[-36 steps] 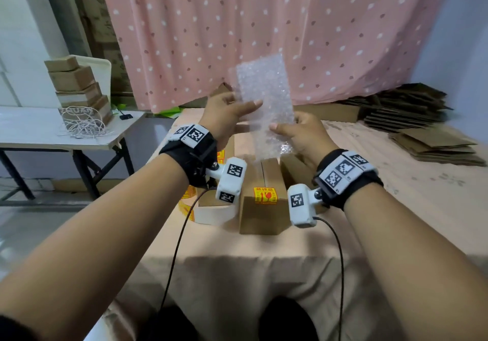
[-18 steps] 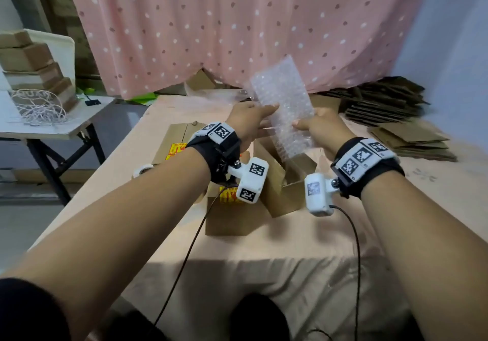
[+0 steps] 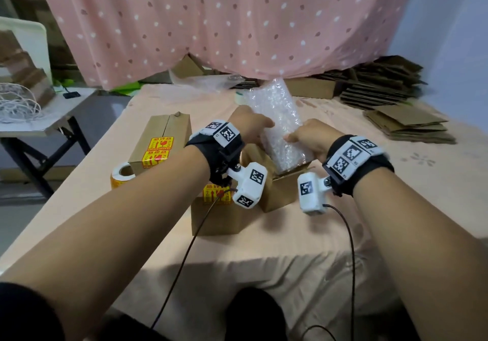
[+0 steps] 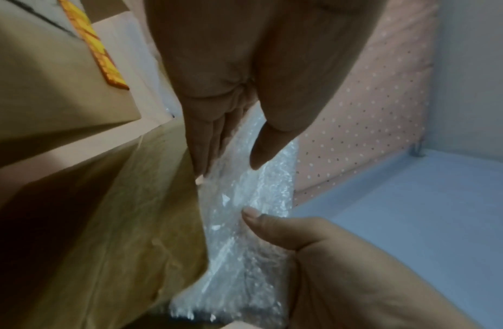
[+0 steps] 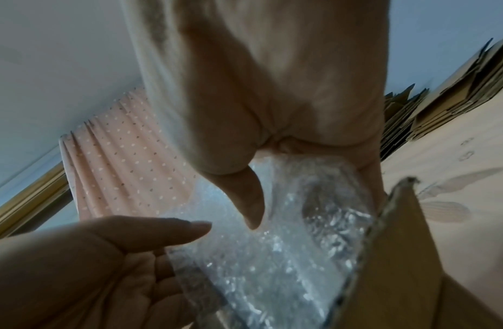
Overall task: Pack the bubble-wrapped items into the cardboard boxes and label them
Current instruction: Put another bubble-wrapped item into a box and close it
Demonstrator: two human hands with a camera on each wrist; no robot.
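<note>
Both hands, left hand and right hand, clasp the bubble-wrapped item, feeding it into the open cardboard box; next, push toward six o'clock.

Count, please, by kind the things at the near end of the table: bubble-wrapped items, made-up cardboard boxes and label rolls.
bubble-wrapped item: 1
Made-up cardboard boxes: 3 (open box, front labelled box, long labelled box on the left)
label roll: 1
Total: 5
</note>
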